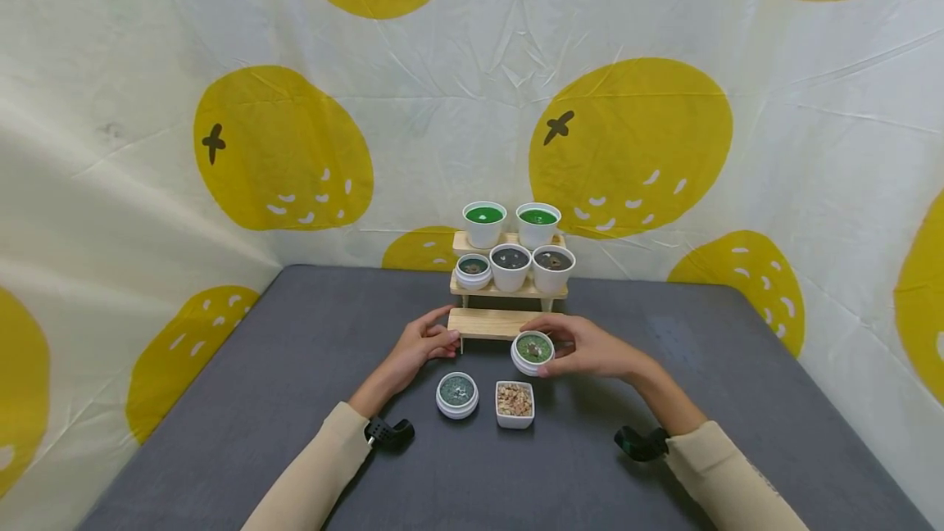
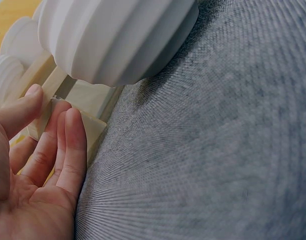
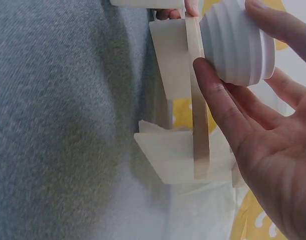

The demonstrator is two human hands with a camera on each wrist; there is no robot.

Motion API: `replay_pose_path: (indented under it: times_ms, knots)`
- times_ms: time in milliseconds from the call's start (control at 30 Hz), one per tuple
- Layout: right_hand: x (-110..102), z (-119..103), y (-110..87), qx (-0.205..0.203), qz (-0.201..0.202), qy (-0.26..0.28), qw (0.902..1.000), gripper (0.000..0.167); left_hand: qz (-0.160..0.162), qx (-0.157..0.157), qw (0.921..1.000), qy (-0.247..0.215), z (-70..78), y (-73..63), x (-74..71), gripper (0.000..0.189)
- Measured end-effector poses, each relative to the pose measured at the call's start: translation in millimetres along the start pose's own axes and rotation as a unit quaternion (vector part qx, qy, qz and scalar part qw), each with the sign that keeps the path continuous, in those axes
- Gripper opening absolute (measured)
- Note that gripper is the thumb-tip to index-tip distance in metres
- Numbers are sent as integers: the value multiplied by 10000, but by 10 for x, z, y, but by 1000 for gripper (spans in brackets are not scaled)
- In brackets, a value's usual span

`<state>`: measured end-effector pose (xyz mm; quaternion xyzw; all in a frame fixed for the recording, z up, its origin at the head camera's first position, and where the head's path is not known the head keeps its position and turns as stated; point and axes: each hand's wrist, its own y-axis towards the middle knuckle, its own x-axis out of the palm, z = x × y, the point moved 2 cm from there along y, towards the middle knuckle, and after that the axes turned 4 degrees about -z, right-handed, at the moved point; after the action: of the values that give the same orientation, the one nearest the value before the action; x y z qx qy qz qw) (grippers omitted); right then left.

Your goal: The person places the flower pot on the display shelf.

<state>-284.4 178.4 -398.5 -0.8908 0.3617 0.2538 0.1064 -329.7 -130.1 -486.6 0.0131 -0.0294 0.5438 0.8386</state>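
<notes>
My right hand (image 1: 590, 347) grips a small white ridged pot (image 1: 524, 363) with speckled green contents, thumb on one side and fingers on the other. It is at the front of the lowest step (image 1: 483, 324) of a wooden tiered stand, near the right end. In the right wrist view the pot (image 3: 235, 45) is right at the step's surface, a fingertip along the plank edge. My left hand (image 1: 416, 348) holds the left end of that step. In the left wrist view its thumb (image 2: 28, 107) lies along the wood, fingers curled at the support.
On the table, nearer me, are a ridged pot with blue-green contents (image 1: 457, 396) and a square dish of beige bits (image 1: 515, 406). The middle step bears a ridged pot (image 1: 474, 279) and two dark-filled cups (image 1: 510, 275); the top step bears two green-filled cups (image 1: 484, 232). A patterned curtain (image 1: 457, 129) hangs behind.
</notes>
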Motion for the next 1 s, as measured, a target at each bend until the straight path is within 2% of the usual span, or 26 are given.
replay_pose_path:
  times_ms: [1000]
  knots:
    - [53,-137,192,-131,34,-5,9999,56,-38,30,10000,-26,-25,11,-6,66]
